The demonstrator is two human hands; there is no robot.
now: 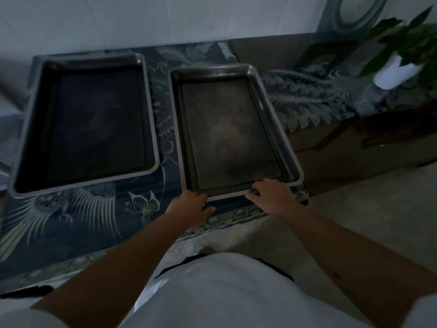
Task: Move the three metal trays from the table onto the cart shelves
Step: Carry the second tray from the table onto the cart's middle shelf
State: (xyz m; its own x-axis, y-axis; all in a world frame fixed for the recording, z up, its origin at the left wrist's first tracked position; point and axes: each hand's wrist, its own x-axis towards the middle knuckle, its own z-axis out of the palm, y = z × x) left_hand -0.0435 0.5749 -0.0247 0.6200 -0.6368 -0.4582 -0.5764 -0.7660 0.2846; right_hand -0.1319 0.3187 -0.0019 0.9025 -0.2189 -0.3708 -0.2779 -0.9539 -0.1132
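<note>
Two metal tray positions show on the table with the blue patterned cloth (pixel 99 221). The left tray (pixel 30 119) lies flat and untouched. On the right, a tray (pixel 262 95) sits nested in another whose rim (pixel 296 176) shows along its right side. My left hand (pixel 191 207) grips the near rim at the left corner, thumb under the edge. My right hand (pixel 269 192) holds the near rim toward the right corner. The scene is dim.
A potted plant in a white pot (pixel 397 72) stands at the far right on a lower dark wooden surface (pixel 378 131). A white wall runs behind the table. Grey floor (pixel 369 209) lies to the right of the table. No cart is in view.
</note>
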